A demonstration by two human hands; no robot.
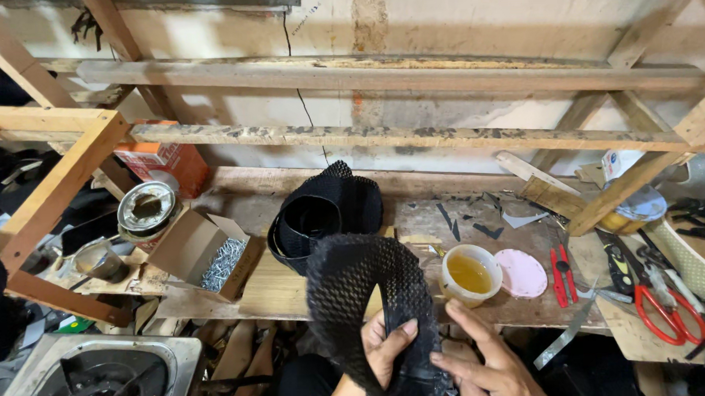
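the person's left hand (385,347) and right hand (483,365) are low in the head view, both on a piece of black mesh (356,288) that arches up in front of them like a curved strap. the left hand grips the mesh's lower end, thumb pressed across its inner face; the right hand is half open, fingers spread, its fingertips touching the mesh's lower right edge rather than clamped round it.

the piece hangs over the near edge of a worn wooden workbench (293,290). just behind it on the bench lies a coiled stack of the same black material (322,211). to the right of the mesh stands a small white cup of yellowish liquid (470,273), with a pink round lid (522,273) beside it, then small red cutters (560,275) and, further right, red-handled scissors (657,312). to the left an open cardboard box of metal nails (206,258) sits near a round open tin (146,207) and an orange carton (168,161). rough timber rails (381,134) run along the wall behind.
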